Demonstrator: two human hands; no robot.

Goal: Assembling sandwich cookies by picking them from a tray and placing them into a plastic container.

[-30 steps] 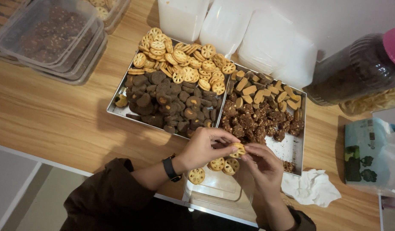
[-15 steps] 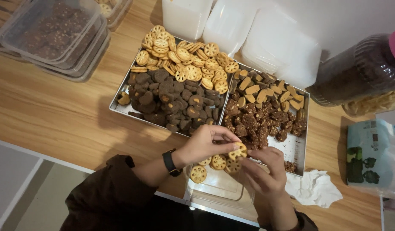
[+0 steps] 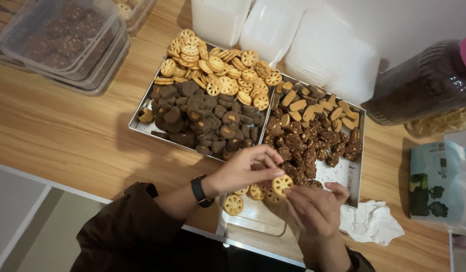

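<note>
My left hand [image 3: 245, 168], with a black watch on its wrist, pinches a round yellow lattice cookie [image 3: 282, 184] above a clear plastic box [image 3: 258, 221] at the table's near edge. My right hand [image 3: 313, 209] is next to it, fingertips touching the same cookie. A few lattice cookies [image 3: 233, 204] stand in a row inside the box. Behind my hands lie two metal trays: the left tray [image 3: 142, 126] holds lattice cookies and dark round cookies, the right tray [image 3: 356, 176] holds tan finger cookies and dark crumbly ones.
Stacked clear lidded boxes [image 3: 61, 40] of dark cookies stand at the far left. White plastic containers [image 3: 313, 40] line the back. A dark jar with a pink lid [image 3: 424, 85] is at the right, a green-blue packet [image 3: 434, 181] below it, and a crumpled tissue [image 3: 371, 221] beside my right hand.
Both hands stayed over the clear box, shifting the held lattice cookie slightly lower and to the right. The view moved a little.
</note>
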